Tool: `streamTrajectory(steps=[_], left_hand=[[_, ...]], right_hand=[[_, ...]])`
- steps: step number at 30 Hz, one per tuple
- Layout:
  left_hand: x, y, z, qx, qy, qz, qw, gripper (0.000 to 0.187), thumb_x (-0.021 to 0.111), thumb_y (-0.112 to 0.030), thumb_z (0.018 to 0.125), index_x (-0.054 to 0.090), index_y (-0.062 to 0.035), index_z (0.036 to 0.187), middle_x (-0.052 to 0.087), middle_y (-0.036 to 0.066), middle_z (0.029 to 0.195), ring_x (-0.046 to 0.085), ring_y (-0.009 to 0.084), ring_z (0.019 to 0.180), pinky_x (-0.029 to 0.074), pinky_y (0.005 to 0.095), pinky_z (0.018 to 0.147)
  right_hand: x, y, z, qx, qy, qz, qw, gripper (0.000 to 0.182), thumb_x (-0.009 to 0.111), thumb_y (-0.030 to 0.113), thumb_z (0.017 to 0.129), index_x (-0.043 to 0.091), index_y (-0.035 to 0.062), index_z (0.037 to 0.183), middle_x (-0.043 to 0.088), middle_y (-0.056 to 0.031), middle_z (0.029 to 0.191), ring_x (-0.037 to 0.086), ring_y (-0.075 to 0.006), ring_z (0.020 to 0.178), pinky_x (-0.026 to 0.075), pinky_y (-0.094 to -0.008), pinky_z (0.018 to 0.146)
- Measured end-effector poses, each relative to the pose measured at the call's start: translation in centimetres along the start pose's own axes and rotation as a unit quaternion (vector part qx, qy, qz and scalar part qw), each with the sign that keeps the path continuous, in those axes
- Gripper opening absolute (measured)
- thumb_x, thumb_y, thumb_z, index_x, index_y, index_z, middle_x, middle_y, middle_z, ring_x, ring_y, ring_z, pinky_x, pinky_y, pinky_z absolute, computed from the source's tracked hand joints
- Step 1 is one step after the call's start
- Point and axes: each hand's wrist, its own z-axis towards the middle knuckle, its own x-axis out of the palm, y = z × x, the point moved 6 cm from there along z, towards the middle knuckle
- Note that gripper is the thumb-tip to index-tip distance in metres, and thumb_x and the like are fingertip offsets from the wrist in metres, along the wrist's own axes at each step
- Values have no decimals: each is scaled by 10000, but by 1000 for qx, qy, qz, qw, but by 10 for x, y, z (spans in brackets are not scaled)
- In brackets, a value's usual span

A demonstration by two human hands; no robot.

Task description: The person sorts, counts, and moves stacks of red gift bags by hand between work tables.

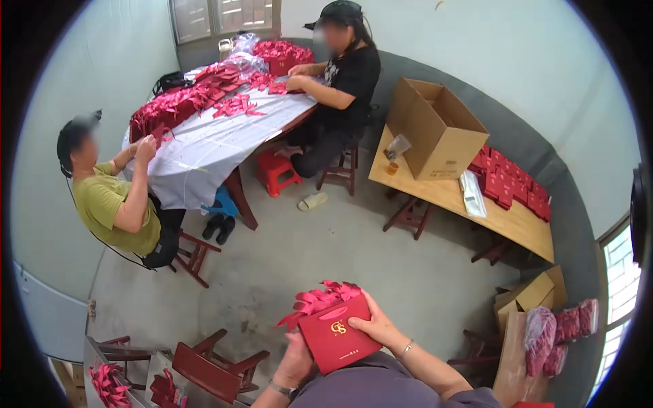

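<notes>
A bundle of red paper gift bags (338,347) with gold lettering on the front one is held just in front of my body. Pink-red ribbons (320,299) stick out along its top and left side. My right hand (377,328) grips the right edge, its thumb lying across the front face. On the lower left edge is my left hand (296,359), closed against the bundle; its fingers are slightly blurred and partly hidden behind the ribbons and bags.
Two people sit at a cloth-covered table (204,160) piled with ribboned red bags. A wooden table (422,194) at right carries a large carton (435,129) and red bag stacks (513,180). A brown stool (211,364) stands left of me; wrapped red bundles (541,336) lie lower right.
</notes>
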Motion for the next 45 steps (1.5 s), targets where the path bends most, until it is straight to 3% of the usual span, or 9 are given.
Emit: streamTrajectory(steps=[7,9,13,17,20,24,33,38,45], left_hand=[[73,80,65,-74,-66,57,993,410,487,-224,961,399,-44,1319,525,94,1261,535,239,1136,422,399,1002],[93,95,81,-22,-49,-23,998,378,483,-227,960,445,-50,1292,581,85,1201,585,245,1065,470,409,942],[95,123,104,-147,90,-166,971,373,457,-292,953,510,-47,1230,616,107,1135,614,275,1006,507,437,893],[118,148,116,-206,11,-166,964,294,459,-220,919,579,-27,1106,647,118,991,650,252,860,564,384,745],[97,180,129,-274,148,-188,932,354,512,-191,869,545,-11,1172,634,123,1062,634,257,943,533,394,841],[125,157,144,-241,65,-90,964,578,447,-488,873,502,-61,1259,590,90,1178,555,269,1056,426,398,965],[157,142,199,-238,98,-63,964,574,615,-305,831,448,-50,1317,533,85,1287,500,242,1189,372,400,1043],[180,134,224,-253,197,-73,944,509,571,-306,894,431,-63,1318,532,90,1255,530,233,1140,431,399,991],[162,124,269,-313,185,-112,925,602,623,-275,844,397,-48,1354,495,103,1330,496,239,1200,369,408,1044]], right_hand=[[-98,34,-37,-68,7,-52,996,996,696,348,796,45,-12,1459,119,-254,1500,101,-334,1414,168,-400,1128],[-117,71,-57,-95,-7,-365,926,958,677,304,821,33,35,1476,221,-176,1473,258,-245,1352,274,-377,1090],[-179,130,-56,-84,86,-68,990,867,618,504,831,238,37,1455,386,-93,1415,436,-170,1200,388,-343,977],[-233,131,-11,-228,-75,-14,971,812,527,617,840,384,45,1398,470,-92,1368,466,-175,1205,373,-317,978],[-216,116,4,-205,117,68,969,787,506,604,857,389,43,1396,467,-109,1376,434,-191,1253,337,-323,1025],[-206,115,6,-124,300,-9,946,599,520,450,913,488,9,1317,545,-140,1288,506,-209,1180,358,-314,1016],[-245,145,43,-217,202,-127,947,669,572,416,895,345,74,1423,391,-128,1438,346,-240,1331,258,-339,1088],[-264,169,59,-195,251,-86,944,489,574,155,887,460,35,1348,361,-142,1457,317,-246,1351,256,-347,1089],[-254,187,97,-192,333,-135,913,470,556,321,898,545,46,1279,495,-163,1345,415,-299,1283,262,-408,1086]])
